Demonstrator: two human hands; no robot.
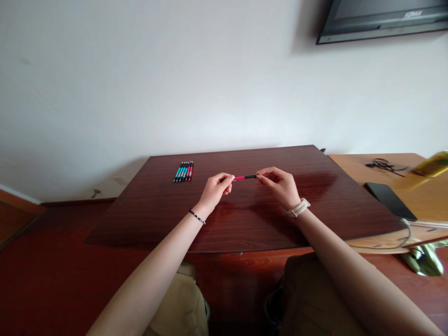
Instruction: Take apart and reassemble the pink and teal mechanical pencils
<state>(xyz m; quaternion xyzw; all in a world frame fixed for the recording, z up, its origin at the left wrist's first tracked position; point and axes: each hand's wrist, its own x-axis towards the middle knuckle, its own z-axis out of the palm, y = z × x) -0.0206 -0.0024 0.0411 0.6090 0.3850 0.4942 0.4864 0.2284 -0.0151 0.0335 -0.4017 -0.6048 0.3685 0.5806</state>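
A pink and black pen [240, 178] is stretched level between my two hands, above the dark wooden table [245, 228]. My left hand [216, 189] pinches its pink end between thumb and fingers. At the black end, the thumb and fingertips of my right hand [280, 185] are closed on the tip. To the left on the tabletop lies a row of several pens [183, 171], blue ones at the left and pink ones at the right, side by side.
A lighter wooden table [381, 161] adjoins on the right. On it are a coiled black cable [385, 164], a dark flat object [390, 200] and a yellow packet or bottle [432, 164]. A wall-mounted television [385, 21] hangs at upper right, and a white wall [210, 84] stands behind.
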